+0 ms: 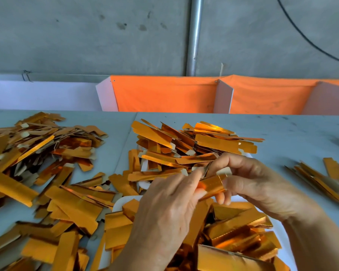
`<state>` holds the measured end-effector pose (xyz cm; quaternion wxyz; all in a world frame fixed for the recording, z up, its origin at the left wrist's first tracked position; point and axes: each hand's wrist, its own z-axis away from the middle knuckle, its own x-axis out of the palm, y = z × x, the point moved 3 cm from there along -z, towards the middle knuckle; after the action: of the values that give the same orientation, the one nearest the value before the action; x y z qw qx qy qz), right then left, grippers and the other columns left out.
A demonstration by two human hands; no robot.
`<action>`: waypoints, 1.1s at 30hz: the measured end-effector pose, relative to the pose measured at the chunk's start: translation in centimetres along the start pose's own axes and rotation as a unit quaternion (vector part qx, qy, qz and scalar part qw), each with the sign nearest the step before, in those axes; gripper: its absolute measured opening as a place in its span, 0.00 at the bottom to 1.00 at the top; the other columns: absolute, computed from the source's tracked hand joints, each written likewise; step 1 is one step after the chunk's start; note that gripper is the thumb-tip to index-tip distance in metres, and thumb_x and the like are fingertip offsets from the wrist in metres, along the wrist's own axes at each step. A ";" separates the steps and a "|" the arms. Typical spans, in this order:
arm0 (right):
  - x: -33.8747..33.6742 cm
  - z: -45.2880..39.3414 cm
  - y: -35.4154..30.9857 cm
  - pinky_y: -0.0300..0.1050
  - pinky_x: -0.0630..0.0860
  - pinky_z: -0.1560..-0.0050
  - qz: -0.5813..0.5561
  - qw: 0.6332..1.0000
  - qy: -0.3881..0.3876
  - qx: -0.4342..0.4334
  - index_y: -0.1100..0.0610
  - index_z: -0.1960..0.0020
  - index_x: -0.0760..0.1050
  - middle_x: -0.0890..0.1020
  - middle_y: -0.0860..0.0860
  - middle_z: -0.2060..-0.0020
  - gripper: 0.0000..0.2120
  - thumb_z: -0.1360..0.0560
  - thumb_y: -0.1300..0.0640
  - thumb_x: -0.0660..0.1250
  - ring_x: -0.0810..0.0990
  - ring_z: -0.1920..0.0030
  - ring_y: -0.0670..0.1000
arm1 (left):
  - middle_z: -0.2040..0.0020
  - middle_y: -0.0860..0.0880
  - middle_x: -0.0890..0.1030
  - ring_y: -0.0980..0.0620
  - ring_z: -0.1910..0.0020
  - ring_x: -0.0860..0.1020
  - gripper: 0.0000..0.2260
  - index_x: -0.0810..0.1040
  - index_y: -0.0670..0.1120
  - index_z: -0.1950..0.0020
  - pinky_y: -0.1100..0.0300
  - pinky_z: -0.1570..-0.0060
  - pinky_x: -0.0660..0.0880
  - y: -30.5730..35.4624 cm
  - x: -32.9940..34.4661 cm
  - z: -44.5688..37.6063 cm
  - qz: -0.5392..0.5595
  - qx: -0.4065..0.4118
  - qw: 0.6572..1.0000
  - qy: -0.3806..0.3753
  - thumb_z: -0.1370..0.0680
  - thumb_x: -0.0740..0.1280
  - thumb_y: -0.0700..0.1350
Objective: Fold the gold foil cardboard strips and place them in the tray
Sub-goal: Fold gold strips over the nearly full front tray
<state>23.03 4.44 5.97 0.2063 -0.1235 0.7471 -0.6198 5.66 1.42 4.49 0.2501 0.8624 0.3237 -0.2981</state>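
1. Grey concrete wall out back, orange cloth panels [164, 94] below it, pale grey counter [292, 137] up front.
2. Both my hands are pinching one shiny gold foil cardboard strip [211, 185]: left hand [164, 210] on its near end, right hand [249, 178] curled round the other.
3. It's held just above the white tray [123, 201], which is heaped with folded pieces.
4. Loose strip piles [37, 149] all around.

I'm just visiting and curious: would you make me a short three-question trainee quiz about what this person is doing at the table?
1. True or false: both hands hold the same gold strip.
2. The white tray lies: A) directly below the hands, B) on the orange cloth, C) at the far left.
3. Fill in: the small separate bundle of strips lies to the person's ____.

Key: 1 true, as left hand and right hand pinch it; 2 A; 3 right.
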 end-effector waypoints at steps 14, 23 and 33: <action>0.1 0.0 -0.1 0.48 0.81 0.60 -0.013 1.000 0.011 -0.003 0.56 0.47 0.79 0.83 0.62 0.60 0.21 0.30 0.40 0.71 0.84 0.63 0.57 | 0.45 0.57 0.76 0.60 0.46 0.71 0.20 0.73 0.49 0.35 0.67 0.49 0.72 -0.2 0.2 0.1 0.038 -0.022 0.999 -0.023 0.22 0.56 0.58; 0.2 -0.1 -0.3 0.40 0.77 0.66 -0.047 0.999 -0.013 -0.020 0.57 0.52 0.79 0.82 0.54 0.66 0.14 0.31 0.48 0.75 0.81 0.69 0.52 | 0.44 0.61 0.73 0.64 0.45 0.70 0.19 0.67 0.57 0.34 0.72 0.52 0.69 -0.6 0.1 0.5 0.117 -0.078 0.989 -0.043 0.22 0.51 0.61; 0.3 -0.2 -0.7 0.41 0.78 0.67 -0.085 0.996 -0.018 -0.029 0.56 0.50 0.79 0.83 0.55 0.65 0.13 0.31 0.51 0.75 0.81 0.69 0.52 | 0.41 0.65 0.67 0.62 0.39 0.68 0.20 0.66 0.59 0.31 0.72 0.44 0.65 -0.2 0.0 0.2 0.167 -0.059 0.982 -0.068 0.21 0.49 0.60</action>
<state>22.63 4.37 6.60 0.1621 -0.2038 0.7478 -0.6107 5.40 1.39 4.30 0.3682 0.8658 0.1749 -0.2901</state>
